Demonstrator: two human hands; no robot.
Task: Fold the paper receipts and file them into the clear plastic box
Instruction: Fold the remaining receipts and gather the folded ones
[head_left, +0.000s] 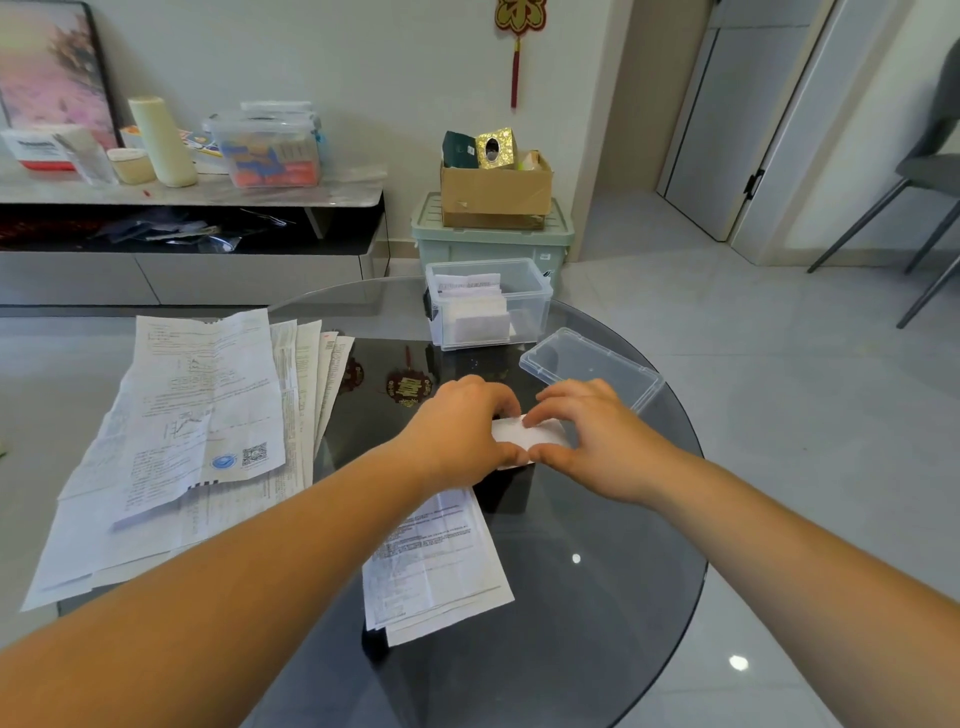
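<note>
A small folded white receipt (524, 435) lies on the round glass table (597, 597) between my two hands. My left hand (462, 431) grips its left side with curled fingers and thumb. My right hand (597, 431) pinches its right side. The clear plastic box (535, 306) stands open behind the hands and holds several folded receipts upright. Its clear lid (592, 366) lies to the right of it. A spread pile of unfolded receipts (208, 415) covers the table's left side. More flat receipts (436, 561) lie under my left wrist.
Beyond the table stand a green storage bin (493, 241) with a cardboard box (496, 195) on it. A low cabinet (182, 249) with containers runs along the left wall. Chair legs (924, 244) stand on the tiled floor at right.
</note>
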